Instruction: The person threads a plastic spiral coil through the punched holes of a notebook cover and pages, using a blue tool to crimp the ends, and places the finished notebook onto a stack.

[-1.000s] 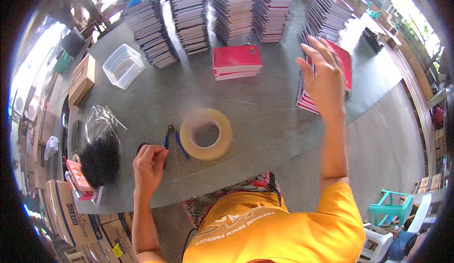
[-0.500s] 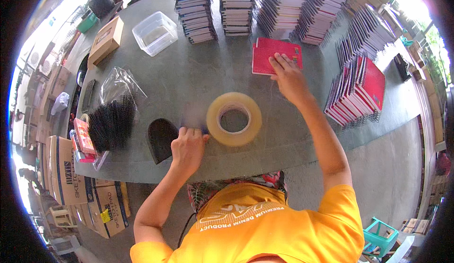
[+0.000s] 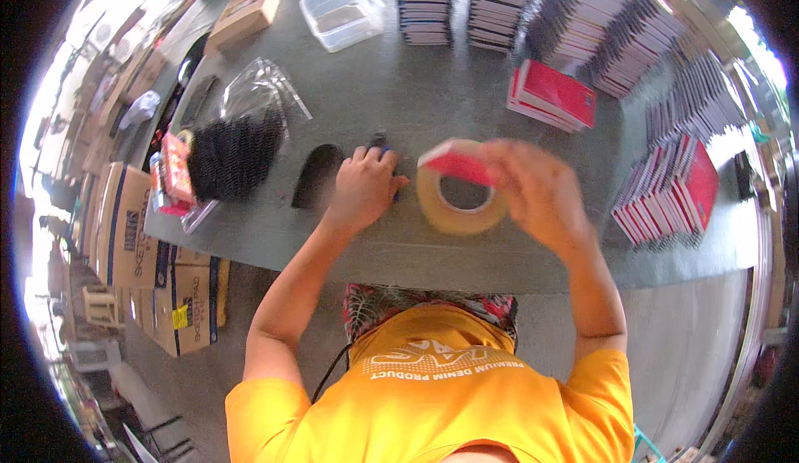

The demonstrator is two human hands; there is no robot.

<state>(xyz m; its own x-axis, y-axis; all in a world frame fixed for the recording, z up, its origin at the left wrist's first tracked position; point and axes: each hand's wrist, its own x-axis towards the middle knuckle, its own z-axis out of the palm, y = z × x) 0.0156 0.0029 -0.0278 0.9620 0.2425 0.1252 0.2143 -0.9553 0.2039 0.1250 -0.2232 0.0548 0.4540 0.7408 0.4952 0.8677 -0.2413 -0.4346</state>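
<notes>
My right hand (image 3: 541, 197), blurred by motion, holds a thin red notebook (image 3: 458, 164) by its right end, above a large roll of clear tape (image 3: 434, 210) on the table. My left hand (image 3: 364, 182) is closed over a small dark-blue object, mostly hidden under the fingers. Beside that hand lies a flat black piece (image 3: 316, 176) with a rounded end. Farther off, a small pile of red notebooks (image 3: 552, 95) lies slightly askew. To the right, red spiral-bound notebooks (image 3: 666, 197) stand in a leaning row.
Tall stacks of spiral-bound books (image 3: 503, 5) line the table's far side. On the left are black binding coils (image 3: 237, 155), a clear plastic bag (image 3: 258, 89), a clear tub (image 3: 343, 18) and a cardboard box (image 3: 248, 12). Cartons (image 3: 133, 230) stand beside the table (image 3: 416, 255).
My right hand has left the red pile and come nearer with a red notebook. The left hand stays by the black piece. The whole view has shifted.
</notes>
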